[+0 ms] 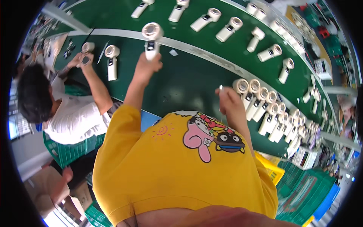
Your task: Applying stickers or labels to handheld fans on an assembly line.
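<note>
My left hand (147, 69) is closed round the lower handle of a white handheld fan (152, 33), held upright over the green table with its round head away from me. A dark panel shows on the fan's handle. My right hand (230, 100) is closed above the table, near a row of similar white fans (254, 94) on the right. A tiny pale spot shows at its fingertips, too small to name. To the left of my left hand, another white fan (112, 63) lies on the table. A small white scrap (173, 52) lies just beyond my left hand.
Beyond a pale divider strip (196, 49), more fans lie spaced along the green belt (181, 32). A co-worker in a white shirt (77, 119) handles a fan part at the left. Green crates (302, 196) stand at the lower right beside a yellow bin (270, 168).
</note>
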Motion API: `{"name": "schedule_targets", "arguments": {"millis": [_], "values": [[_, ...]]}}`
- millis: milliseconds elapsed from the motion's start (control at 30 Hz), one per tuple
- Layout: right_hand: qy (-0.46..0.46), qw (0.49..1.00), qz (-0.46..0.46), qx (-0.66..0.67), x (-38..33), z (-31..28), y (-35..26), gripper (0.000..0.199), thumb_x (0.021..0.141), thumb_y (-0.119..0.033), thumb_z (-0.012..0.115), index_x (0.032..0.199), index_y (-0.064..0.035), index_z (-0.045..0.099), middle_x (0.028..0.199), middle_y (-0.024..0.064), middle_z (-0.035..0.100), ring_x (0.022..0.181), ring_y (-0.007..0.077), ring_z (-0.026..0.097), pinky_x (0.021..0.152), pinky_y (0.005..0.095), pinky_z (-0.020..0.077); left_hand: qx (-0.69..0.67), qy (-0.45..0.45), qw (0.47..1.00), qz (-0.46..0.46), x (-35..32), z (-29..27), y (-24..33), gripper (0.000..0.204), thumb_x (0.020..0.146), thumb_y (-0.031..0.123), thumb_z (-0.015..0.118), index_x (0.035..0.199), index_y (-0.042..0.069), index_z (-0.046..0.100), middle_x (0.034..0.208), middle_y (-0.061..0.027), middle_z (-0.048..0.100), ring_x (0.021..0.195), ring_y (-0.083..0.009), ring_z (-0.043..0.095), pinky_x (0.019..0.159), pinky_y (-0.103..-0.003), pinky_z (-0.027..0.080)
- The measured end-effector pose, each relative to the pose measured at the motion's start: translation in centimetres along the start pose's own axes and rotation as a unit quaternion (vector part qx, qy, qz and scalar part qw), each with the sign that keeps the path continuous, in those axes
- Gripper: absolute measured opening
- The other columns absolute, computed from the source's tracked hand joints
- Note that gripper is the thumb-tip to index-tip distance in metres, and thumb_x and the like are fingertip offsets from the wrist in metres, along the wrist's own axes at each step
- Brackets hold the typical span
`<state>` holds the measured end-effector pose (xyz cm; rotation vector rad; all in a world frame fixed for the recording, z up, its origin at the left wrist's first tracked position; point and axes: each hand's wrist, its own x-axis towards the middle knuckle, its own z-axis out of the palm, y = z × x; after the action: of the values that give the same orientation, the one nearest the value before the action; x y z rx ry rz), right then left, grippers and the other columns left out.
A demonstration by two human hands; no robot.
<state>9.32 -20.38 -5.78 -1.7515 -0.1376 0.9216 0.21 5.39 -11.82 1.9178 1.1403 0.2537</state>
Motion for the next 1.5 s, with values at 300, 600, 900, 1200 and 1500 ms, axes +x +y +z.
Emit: {"name": "schedule_targets", "arguments": {"millis": [300, 600, 900, 1200, 1500], "values": [[0.119, 0.911, -0.395, 0.011, 1.2, -2.8, -1.2, 0.034, 0.090, -0.023, 0.045, 0.115, -0.0007, 0.046, 0.086, 0.0044, 0.053, 0.073, 0.0102, 0.046, 0.067, 0.0215, 0.0398, 0.001, -0.301, 0.938, 0.170, -10.3, 2.2, 8.9, 0.032, 0.067, 0.016, 0.066, 0.092, 0.001, 0.051, 0.074, -0.0081, 0.056, 0.063, -0.0170, 0.053, 0.058, -0.025, 0.043], [-0.050, 0.824, -0.070, 0.560, -2.4, -0.6, -2.6, 0.044, 0.089, -0.030, 0.044, 0.119, 0.0024, 0.043, 0.097, 0.0109, 0.054, 0.078, 0.0136, 0.052, 0.067, 0.0211, 0.0415, 0.067, -0.266, 0.839, 0.469, -12.0, 1.0, 10.7, 0.036, 0.071, 0.023, 0.063, 0.097, 0.001, 0.050, 0.078, -0.0121, 0.059, 0.063, -0.0213, 0.057, 0.058, -0.028, 0.046], [0.039, 0.889, -0.426, 0.160, -2.8, -1.0, -2.9, 0.034, 0.087, -0.016, 0.051, 0.112, 0.0043, 0.045, 0.096, 0.0107, 0.056, 0.076, 0.0139, 0.053, 0.068, 0.0234, 0.0425, -0.392, -0.591, 0.700, 0.085, -10.7, 1.9, 8.5, 0.057, 0.070, 0.027, 0.068, 0.110, -0.002, 0.040, 0.076, -0.0129, 0.054, 0.049, -0.0144, 0.050, 0.041, -0.023, 0.041], [0.112, 0.934, -0.340, -0.019, -4.0, -0.6, 0.2, 0.028, 0.089, -0.024, 0.047, 0.104, -0.0015, 0.052, 0.072, 0.0032, 0.050, 0.061, 0.0134, 0.043, 0.057, 0.0237, 0.0372, -0.593, -0.281, 0.582, 0.480, -9.8, -11.7, 7.9, 0.043, 0.077, 0.046, 0.049, 0.091, 0.006, 0.041, 0.089, -0.0114, 0.049, 0.058, -0.0206, 0.047, 0.075, -0.034, 0.044], [0.077, 0.904, -0.366, -0.207, -4.8, 0.8, 0.5, 0.025, 0.088, -0.020, 0.048, 0.105, -0.0029, 0.053, 0.082, 0.0070, 0.056, 0.066, 0.0183, 0.051, 0.062, 0.0263, 0.0412, -0.569, -0.178, 0.644, 0.479, -10.5, -14.6, 7.7, 0.035, 0.071, 0.038, 0.058, 0.085, 0.010, 0.043, 0.090, -0.0067, 0.044, 0.060, -0.0127, 0.039, 0.069, -0.030, 0.034]]}}
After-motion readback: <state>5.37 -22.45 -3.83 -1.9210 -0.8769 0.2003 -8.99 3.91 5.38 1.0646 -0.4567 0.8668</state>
